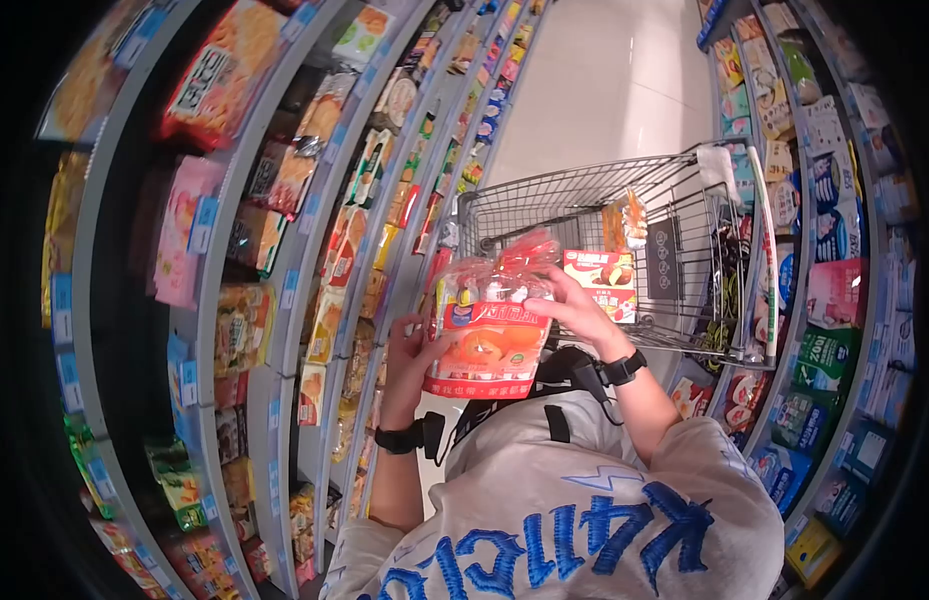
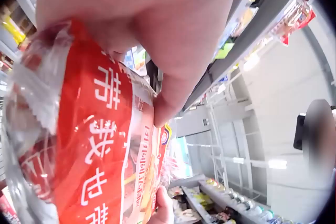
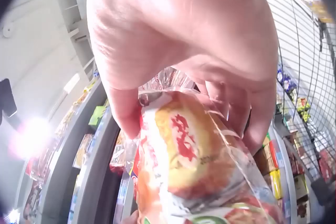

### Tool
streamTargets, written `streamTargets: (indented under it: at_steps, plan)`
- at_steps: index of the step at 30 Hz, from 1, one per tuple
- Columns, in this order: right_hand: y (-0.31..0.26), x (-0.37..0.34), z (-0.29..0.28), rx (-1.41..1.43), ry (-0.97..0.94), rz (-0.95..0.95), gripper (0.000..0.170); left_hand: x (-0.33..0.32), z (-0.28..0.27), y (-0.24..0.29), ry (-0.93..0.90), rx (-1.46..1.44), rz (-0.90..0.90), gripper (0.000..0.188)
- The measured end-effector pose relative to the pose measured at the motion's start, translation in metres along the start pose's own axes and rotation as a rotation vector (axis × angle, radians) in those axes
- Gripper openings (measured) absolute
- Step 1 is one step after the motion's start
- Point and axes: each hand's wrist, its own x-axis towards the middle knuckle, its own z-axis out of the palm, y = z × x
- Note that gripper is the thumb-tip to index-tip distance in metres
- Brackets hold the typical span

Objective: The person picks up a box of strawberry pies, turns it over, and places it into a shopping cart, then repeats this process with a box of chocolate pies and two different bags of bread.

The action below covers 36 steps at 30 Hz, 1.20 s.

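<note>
Shirt, left hand, right hand holding bag, long axis forward, top foremost

Package: clear, flexible plastic film, glossy and wrinkled, with a smooth printed red band that reflects light. Cart basket: metal wire mesh. Carton in the basket: smooth printed card, by appearance. Shelf edges: smooth grey finish, metal in appearance. Floor: smooth, glossy, reflective. Shirt: matt cloth, soft folds; blue lettering textured. Wrist straps: black, matt.
</note>
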Motion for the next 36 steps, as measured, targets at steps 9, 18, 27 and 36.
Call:
streamTargets:
  at_steps: [9,18,27,36]
  plan:
    - [-0.003,-0.014,-0.128,0.199,0.305,0.187,0.043,0.144,0.088,-0.053,-0.151,0.445,-0.036,0.030]
    - [0.045,-0.007,-0.199,0.038,0.513,0.084,0.062,0.233,0.144,-0.138,-0.310,0.811,0.116,0.059]
    - [0.114,0.046,-0.270,-0.035,0.975,-0.082,0.058,0.284,0.213,-0.195,-0.551,0.400,-0.465,0.054]
    - [0.145,0.076,-0.323,-0.430,1.104,-0.232,0.041,0.332,0.249,-0.259,-0.596,0.347,-0.464,0.059]
